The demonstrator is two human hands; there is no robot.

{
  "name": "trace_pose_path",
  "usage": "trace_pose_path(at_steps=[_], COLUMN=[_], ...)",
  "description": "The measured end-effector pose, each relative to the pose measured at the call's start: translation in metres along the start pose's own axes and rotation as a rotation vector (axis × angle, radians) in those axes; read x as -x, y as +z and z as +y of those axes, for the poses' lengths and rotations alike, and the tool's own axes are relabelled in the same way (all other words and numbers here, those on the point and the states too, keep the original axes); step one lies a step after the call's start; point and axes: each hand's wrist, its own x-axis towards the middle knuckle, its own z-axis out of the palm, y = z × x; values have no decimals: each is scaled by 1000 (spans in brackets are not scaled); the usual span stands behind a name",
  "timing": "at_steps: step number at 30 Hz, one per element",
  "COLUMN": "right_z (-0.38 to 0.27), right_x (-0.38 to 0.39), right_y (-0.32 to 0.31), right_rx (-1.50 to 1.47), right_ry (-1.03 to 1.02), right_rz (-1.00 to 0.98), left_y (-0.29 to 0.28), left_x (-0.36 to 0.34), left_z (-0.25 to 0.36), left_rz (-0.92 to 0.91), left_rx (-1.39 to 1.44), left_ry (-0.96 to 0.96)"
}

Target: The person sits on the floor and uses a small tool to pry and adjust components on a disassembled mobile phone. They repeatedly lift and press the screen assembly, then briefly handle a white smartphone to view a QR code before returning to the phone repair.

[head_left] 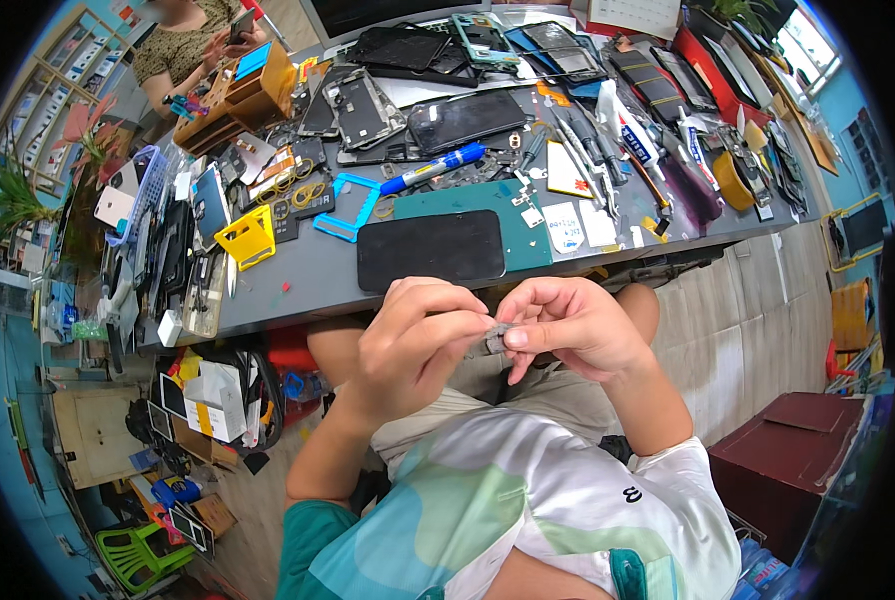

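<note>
Over my lap, just off the desk's front edge, both hands meet around a small grey piece [497, 339] whose kind I cannot make out. My right hand [575, 328] pinches it between thumb and fingers. Closed beside it, the fingertips of my left hand [420, 338] touch the piece's upper left side. A black phone or screen panel [430, 248] lies face up at the desk edge beyond my hands, partly on a green work mat [518, 222].
Across the grey desk [308, 284] are a blue marker [433, 168], a blue frame [349, 207], a yellow stand [248, 238], and several phones and parts. White glue tubes [628, 130] and tools lie right. Across the desk, a person [190, 55] holds a phone.
</note>
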Motion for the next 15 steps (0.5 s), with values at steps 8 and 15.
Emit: trace_pose_path(at_steps=[8, 15], right_z=[15, 12], right_x=[15, 11], right_y=[11, 7], right_rx=[538, 995], right_ry=[-352, -732], right_rz=[251, 236], left_y=[19, 22], left_x=[11, 7], left_z=[16, 18], left_rz=[42, -9], left_rx=[124, 14], left_ry=[-302, -337])
